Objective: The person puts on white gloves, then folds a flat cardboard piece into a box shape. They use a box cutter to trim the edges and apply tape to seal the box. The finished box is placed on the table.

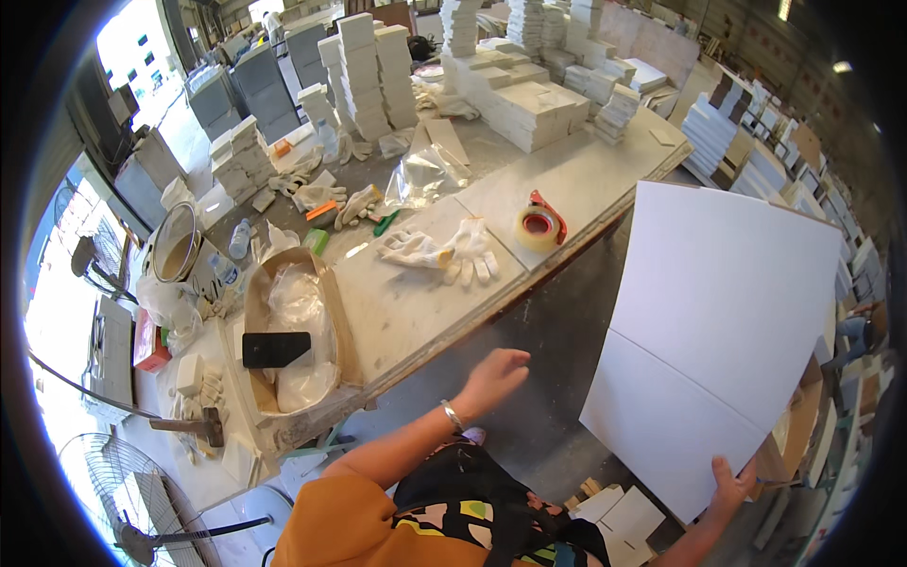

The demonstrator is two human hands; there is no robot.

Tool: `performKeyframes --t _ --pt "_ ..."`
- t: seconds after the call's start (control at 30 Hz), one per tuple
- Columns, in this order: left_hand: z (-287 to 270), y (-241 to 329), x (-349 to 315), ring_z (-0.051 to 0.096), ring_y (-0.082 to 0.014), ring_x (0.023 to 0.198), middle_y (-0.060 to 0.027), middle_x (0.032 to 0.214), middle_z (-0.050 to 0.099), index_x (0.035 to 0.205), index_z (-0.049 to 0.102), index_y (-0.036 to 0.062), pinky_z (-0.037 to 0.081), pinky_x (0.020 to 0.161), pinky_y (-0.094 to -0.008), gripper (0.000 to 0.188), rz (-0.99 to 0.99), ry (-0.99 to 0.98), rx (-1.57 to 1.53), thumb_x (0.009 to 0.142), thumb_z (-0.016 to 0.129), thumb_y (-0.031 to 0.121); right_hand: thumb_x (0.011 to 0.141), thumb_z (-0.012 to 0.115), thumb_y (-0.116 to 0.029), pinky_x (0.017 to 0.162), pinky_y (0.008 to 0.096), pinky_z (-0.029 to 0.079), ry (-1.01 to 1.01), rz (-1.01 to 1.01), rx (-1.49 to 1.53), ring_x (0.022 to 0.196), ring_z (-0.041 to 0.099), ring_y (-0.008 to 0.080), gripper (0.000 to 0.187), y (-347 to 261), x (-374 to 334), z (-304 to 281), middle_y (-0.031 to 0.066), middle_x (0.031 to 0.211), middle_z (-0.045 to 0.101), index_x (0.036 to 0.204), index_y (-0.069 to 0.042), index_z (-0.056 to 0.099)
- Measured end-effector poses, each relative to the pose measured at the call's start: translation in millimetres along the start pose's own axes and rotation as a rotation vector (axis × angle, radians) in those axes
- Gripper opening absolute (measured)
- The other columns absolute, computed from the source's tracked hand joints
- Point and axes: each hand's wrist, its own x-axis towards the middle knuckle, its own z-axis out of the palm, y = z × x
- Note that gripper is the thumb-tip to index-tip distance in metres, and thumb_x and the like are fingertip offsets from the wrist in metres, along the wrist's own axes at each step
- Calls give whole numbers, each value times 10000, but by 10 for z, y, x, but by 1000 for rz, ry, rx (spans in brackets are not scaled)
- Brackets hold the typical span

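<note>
On the right, a large white cardboard sheet (723,302) with a crease across it hangs tilted beside the workbench. Its lower right edge is gripped by my right hand (732,487), thumb on the front face and fingers mostly behind. My left hand (496,380), below a silver bracelet, hovers off the bench's front edge with its fingers curled together and nothing visible in them. Nearest to that hand on the bench lie a pair of white work gloves (444,253) and a red tape dispenser (540,224) with a roll of clear tape.
The long workbench (406,326) carries an open cardboard box (345,354) with plastic bags and a black flat piece, a hammer (203,427), and stacks of white slabs (539,109). A fan (132,501) stands lower left. White cartons (624,520) lie near my feet.
</note>
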Motion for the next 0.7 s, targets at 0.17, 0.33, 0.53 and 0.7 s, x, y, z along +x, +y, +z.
performKeyframes --t 0.17,0.33,0.53,0.7 --pt "-768 -168 710 609 -333 984 -157 1092 613 1132 623 66 496 847 -412 312 73 281 255 859 662 213 773 748 -52 974 312 420 3 11 68 1075 549 172 615 -241 963 740 87 1209 592 1327 52 502" --pt "-987 -223 1250 571 -356 982 -165 1031 605 1065 628 68 475 835 -430 280 138 452 523 831 692 209 799 771 -124 950 310 433 -146 -25 196 1043 570 172 569 -82 2004 1009 77 1167 618 1297 27 538" --pt "-505 -101 1943 579 -361 999 -168 1052 600 1096 618 62 485 826 -443 310 148 419 490 846 681 234 808 782 -172 923 308 442 -150 -4 278 985 590 172 512 268 3373 1415 78 1117 644 1238 11 574" --pt "-105 -223 2665 595 -375 1019 -184 1132 587 1199 580 81 499 850 -460 427 -163 386 490 858 663 323 821 766 -178 915 292 429 -366 -106 249 964 582 151 445 296 4578 1430 69 1084 655 1190 11 604"
